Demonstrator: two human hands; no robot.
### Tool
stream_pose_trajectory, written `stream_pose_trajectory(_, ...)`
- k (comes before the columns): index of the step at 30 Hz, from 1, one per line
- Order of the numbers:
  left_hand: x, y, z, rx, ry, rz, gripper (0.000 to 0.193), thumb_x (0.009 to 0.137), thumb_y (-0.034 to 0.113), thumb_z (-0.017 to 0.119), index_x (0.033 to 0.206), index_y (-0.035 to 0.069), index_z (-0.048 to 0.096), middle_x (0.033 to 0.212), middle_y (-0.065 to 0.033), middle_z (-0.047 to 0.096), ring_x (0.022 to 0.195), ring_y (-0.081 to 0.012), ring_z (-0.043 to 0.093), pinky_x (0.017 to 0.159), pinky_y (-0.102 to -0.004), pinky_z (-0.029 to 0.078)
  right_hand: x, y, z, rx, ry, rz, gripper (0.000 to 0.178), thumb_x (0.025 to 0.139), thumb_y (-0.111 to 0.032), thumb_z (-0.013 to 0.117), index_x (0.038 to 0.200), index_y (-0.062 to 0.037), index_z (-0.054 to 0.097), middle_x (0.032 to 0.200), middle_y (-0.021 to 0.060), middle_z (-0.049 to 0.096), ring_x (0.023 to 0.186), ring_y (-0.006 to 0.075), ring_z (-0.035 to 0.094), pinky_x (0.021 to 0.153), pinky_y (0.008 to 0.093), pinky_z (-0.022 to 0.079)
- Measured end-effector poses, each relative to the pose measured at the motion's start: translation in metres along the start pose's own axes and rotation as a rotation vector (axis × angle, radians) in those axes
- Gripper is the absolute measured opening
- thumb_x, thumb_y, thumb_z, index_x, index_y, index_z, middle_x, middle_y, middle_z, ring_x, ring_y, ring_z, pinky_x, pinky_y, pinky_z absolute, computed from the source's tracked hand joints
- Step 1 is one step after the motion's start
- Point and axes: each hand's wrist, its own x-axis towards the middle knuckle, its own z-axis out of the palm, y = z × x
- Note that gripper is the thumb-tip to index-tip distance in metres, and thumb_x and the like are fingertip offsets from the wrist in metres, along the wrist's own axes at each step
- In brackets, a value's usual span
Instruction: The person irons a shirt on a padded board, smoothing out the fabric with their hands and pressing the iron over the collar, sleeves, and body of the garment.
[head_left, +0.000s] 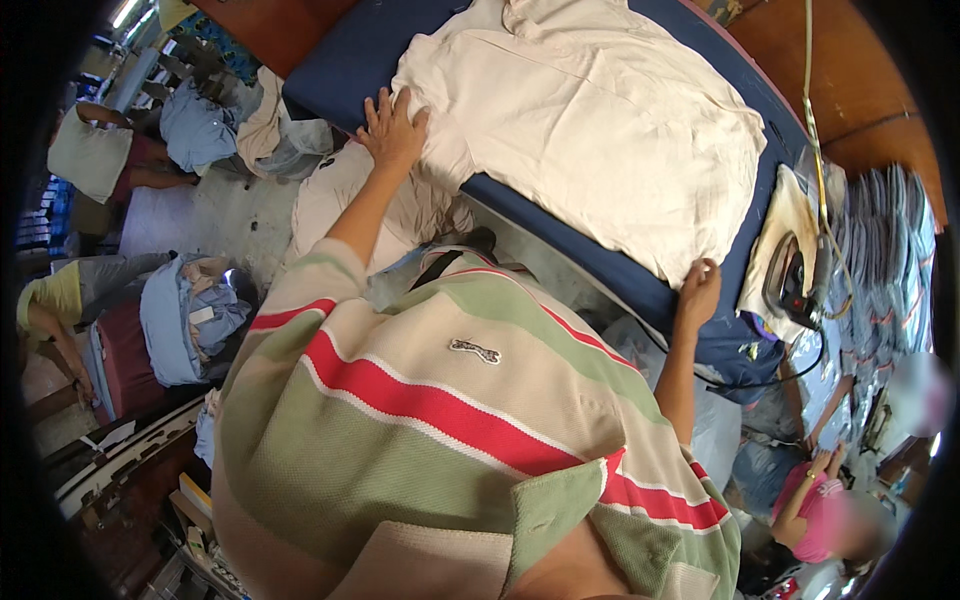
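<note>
A cream shirt point(590, 130) lies spread over a navy-blue padded ironing board point(340, 80), lightly creased. My left hand point(395, 135) is open, its fingers spread flat at the shirt's left edge by the sleeve. At the lower right corner, my right hand point(699, 292) has its fingers curled on the shirt's hem at the board's near edge. An iron point(788, 275) rests on a scorched cloth pad point(790, 215) at the board's right end, apart from both hands.
A hose and cord point(818, 150) hang down to the iron. Stacked bagged garments point(885, 260) stand at right. Cream garments point(350, 200) hang below the board's left end. Blue cloth bundles point(185, 320) lie at left. Other people work at left; a person in pink point(815, 510) is lower right.
</note>
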Motion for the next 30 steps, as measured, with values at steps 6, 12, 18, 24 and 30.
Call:
stream_pose_trajectory(6,0.011,0.030,-0.002,0.071,-0.133,0.024,0.057,0.086,0.047,0.046,0.138,0.030,0.030,0.146,-0.0045,0.024,0.134,-0.0279,0.020,0.094,-0.0667,0.019,0.007,0.006,-0.002,-0.092,0.065,0.017,0.016,0.087,-0.019,0.056,0.097,-0.0075,0.060,0.080,0.0170,0.064,0.070,0.0280,0.062,0.061,0.0351,0.046)
stream_pose_trajectory(12,0.056,0.014,-0.019,-0.295,-0.169,-0.034,0.044,0.088,0.029,0.052,0.130,0.021,0.040,0.106,-0.0106,0.063,0.090,-0.0347,0.061,0.078,-0.0450,0.043,-0.021,0.021,-0.023,-0.122,0.065,0.049,0.011,0.087,-0.015,0.056,0.093,-0.0073,0.059,0.079,0.0159,0.063,0.070,0.0312,0.061,0.062,0.0365,0.046)
stream_pose_trajectory(18,0.074,-0.010,-0.041,-0.287,-0.185,0.292,0.028,0.091,0.018,0.046,0.117,0.013,0.053,0.110,-0.0161,0.060,0.097,-0.0360,0.058,0.078,-0.0396,0.046,-0.055,0.025,-0.044,-0.104,0.003,0.064,0.011,0.085,-0.012,0.056,0.093,-0.0048,0.060,0.078,0.0127,0.062,0.073,0.0319,0.058,0.069,0.0381,0.044)
stream_pose_trajectory(24,0.050,-0.001,-0.053,-0.186,-0.239,0.175,0.041,0.086,0.021,0.055,0.123,0.007,0.048,0.112,-0.0182,0.058,0.102,-0.0347,0.057,0.081,-0.0375,0.045,-0.083,0.036,-0.050,-0.213,-0.024,0.107,0.014,0.083,-0.010,0.056,0.096,-0.0035,0.059,0.090,0.0167,0.057,0.083,0.0334,0.054,0.073,0.0390,0.042)
stream_pose_trajectory(30,0.090,0.084,-0.036,-0.155,0.091,0.584,0.056,0.076,0.016,0.064,0.126,0.002,0.043,0.120,-0.0187,0.052,0.108,-0.0338,0.051,0.090,-0.0403,0.040,0.091,-0.005,-0.009,-0.068,0.206,-0.134,0.024,0.086,-0.017,0.053,0.103,-0.0004,0.054,0.098,0.0178,0.055,0.093,0.0351,0.051,0.080,0.0407,0.040)
